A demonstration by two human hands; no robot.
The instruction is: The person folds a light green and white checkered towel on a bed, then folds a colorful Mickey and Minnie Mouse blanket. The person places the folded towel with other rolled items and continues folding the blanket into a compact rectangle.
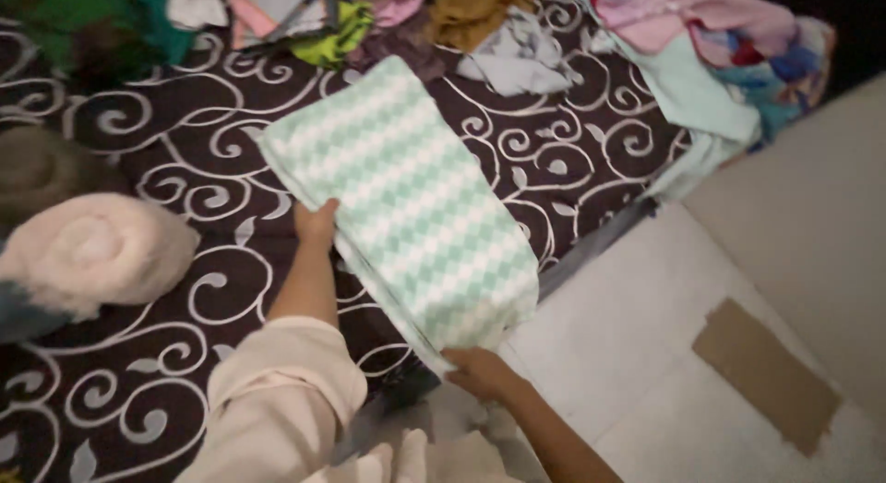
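A folded green-and-white checked cloth (406,197) lies long and narrow on a dark brown bedspread (185,289) with white swirls. My left hand (316,222) presses on the cloth's left long edge, near the middle. My right hand (480,372) grips the cloth's near corner at the bed's edge. I wear pale pink sleeves.
A rolled cream towel (92,248) lies at the left. Piled clothes (388,17) in many colours line the far edge, with pink and pale green fabric (711,49) at the right. White floor tiles (637,335) and a brown patch (766,372) lie beside the bed.
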